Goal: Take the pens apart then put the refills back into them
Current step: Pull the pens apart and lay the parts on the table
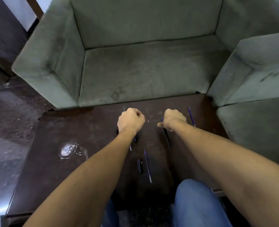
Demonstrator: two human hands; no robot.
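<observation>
**Pens mostly in pieces, refilling barely begun**

Parts lie scattered on the dark table [79,128] in front of the green sofa [143,68], and I will place everything by that sofa's front edge. My left hand [130,120] sits just short of the edge, curled into a fist; I cannot tell whether anything is inside it. A black pen piece [135,138] pokes out from under that wrist, with a thin silvery tip showing beside the forearm.

My right hand [173,119] is also near the sofa edge, closed around a black pen barrel [167,136] that slants back toward me. A blue end shows above the thumb, so I judge a refill is sitting in that barrel or being fed into it.

One loose blue refill [191,116] lies close to the sofa, on the far side of my right hand. A second blue refill [147,166] lies well back from the sofa, near my knees, with a short black cap [139,165] just beside it.

By my reading the taking-apart is largely finished. At least two refills remain outside their barrels, so most of the reassembly is left.
</observation>
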